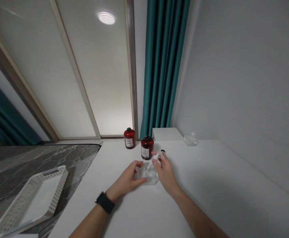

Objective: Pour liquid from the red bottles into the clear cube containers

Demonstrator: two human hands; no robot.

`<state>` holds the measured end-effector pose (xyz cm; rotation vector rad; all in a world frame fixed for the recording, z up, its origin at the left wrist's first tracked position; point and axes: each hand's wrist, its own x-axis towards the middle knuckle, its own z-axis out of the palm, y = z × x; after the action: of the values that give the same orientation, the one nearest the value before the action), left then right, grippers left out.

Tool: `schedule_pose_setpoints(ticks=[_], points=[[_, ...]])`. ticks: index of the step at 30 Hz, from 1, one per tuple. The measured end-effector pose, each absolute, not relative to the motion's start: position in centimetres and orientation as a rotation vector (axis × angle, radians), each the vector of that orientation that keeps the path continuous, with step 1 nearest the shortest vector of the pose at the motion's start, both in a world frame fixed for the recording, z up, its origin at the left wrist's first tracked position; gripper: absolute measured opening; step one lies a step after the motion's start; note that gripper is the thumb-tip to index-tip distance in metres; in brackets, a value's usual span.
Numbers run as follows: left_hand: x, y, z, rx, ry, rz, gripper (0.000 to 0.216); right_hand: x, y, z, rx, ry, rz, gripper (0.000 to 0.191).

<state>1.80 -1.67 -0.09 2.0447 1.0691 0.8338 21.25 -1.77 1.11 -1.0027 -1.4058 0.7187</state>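
On the white table, my left hand grips the side of a small clear glass bottle, thumb and fingers closed on it. My right hand is over the bottle's top, its fingertips pinched on a small white piece I cannot make out. A dark red bottle with a black cap stands just behind my hands. A second red bottle stands further back to the left. A black watch is on my left wrist.
A white perforated basket lies on the dark patterned surface at the left. A white box and a clear glass object stand at the table's far end. Teal curtain and wall lie behind.
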Motion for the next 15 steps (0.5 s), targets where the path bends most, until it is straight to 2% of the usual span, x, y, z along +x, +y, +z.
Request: schedule_pose_setpoints(ticks=[15], points=[[1.91, -1.67, -0.18, 2.021, 1.073, 0.841, 0.053, 21.05, -2.03, 1.08, -1.007, -1.286, 0.665, 0.034]])
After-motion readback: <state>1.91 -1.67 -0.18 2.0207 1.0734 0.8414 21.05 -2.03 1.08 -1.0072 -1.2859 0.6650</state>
